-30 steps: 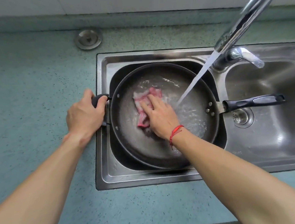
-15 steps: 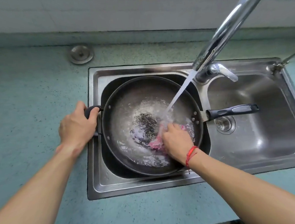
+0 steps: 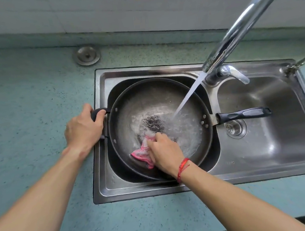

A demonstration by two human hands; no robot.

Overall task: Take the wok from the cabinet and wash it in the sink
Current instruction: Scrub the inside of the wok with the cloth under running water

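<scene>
Wok sits down in the left basin of the double sink, filling it almost wall to wall, and you're deep in the washing step right now. Countertop spreads wide and bare on your left; the right basin lies open with only its drain strainer showing, and the long handle reaches out over it. Faucet arcs in from the upper right, its stream landing just right of the wok's centre, beside a dark patch. Your left hand is wrapped closed around the small helper handle, steadying the pan against the sink's left rim. Your right hand is curled down, fingers bunched and pressing a pink cloth onto the near inner wall. By my read, the next move wants that cloth swept round to the far wall and the rim, which look unscrubbed; keep the left grip firm, since the pan has little slack in that basin. Room to tip out the water looks best rightward, toward the open basin. Down at your right wrist, a red string bracelet.
</scene>
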